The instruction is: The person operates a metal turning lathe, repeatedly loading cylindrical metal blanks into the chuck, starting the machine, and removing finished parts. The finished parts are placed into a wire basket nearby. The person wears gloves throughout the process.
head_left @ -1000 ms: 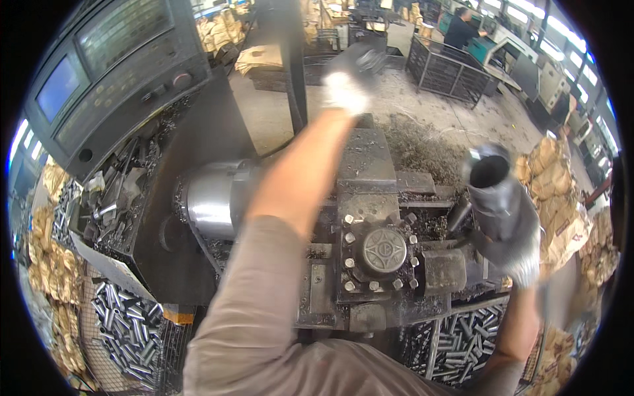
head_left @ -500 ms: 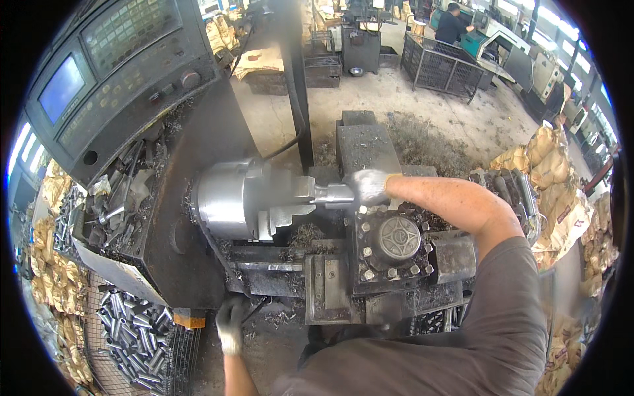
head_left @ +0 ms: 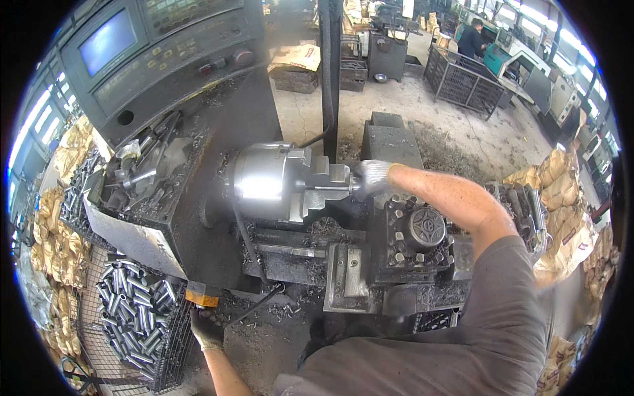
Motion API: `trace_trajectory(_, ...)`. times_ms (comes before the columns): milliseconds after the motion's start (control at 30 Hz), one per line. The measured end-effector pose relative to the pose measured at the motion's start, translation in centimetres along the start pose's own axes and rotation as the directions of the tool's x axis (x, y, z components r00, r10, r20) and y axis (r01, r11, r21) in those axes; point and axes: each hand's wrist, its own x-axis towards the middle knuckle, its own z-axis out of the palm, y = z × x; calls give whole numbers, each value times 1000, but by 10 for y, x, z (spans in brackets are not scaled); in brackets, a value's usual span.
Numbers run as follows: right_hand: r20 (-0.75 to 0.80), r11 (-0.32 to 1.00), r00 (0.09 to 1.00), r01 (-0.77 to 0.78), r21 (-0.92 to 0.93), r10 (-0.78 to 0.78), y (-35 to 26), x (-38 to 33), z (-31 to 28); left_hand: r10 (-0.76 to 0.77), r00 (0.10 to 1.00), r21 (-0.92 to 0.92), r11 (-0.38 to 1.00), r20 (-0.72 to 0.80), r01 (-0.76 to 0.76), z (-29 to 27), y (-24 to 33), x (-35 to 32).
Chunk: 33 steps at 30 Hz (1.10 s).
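My right hand (head_left: 375, 177), in a pale work glove, is closed around the outer end of a short metal tube (head_left: 356, 182). The tube's other end sits among the stepped jaws (head_left: 323, 188) of a shiny lathe chuck (head_left: 264, 181). Just in front of that hand stands a square tool post (head_left: 413, 237) with bolts around its round cap. Low on the left, my left hand (head_left: 207, 330), in a dirty glove, is directly below an orange-yellow block (head_left: 201, 298) on the machine's corner. Its fingers are dark and partly hidden, so their grip is unclear. A thin dark rod (head_left: 254, 305) runs beside it.
A wire basket (head_left: 173, 360) of cut metal tubes stands at lower left. Above it, a machine tray (head_left: 135, 234) holds scrap and tools beneath a control panel (head_left: 158, 69). Paper sacks (head_left: 561, 218) are stacked at right. Another person (head_left: 471, 39) works far back.
The view has shifted, so the machine appears farther right. My right hand is closer to the chuck jaws, with less tube showing between. My left hand has moved left to below the orange-yellow block.
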Motion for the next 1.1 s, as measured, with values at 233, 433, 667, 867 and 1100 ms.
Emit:
trace_trajectory(233,-150,962,988,73,265,-34,-13,-13,0,58,991,85,994,122,-69,-11,4,18)
trace_trajectory(433,-326,988,939,-138,-63,110,-9,-55,3,332,942,344,891,-52,-296,-9,-15,35)
trace_trajectory(667,-820,810,571,467,354,29,-89,-252,70,882,89,602,-238,462,-762,123,27,-95)
trace_trajectory(867,-673,672,737,466,575,65,-110,-284,172,498,-256,215,-704,828,-677,410,76,-118)
trace_trajectory(1100,-501,629,854,313,711,141,-95,-292,227,415,276,498,-748,867,-440,562,144,-29)
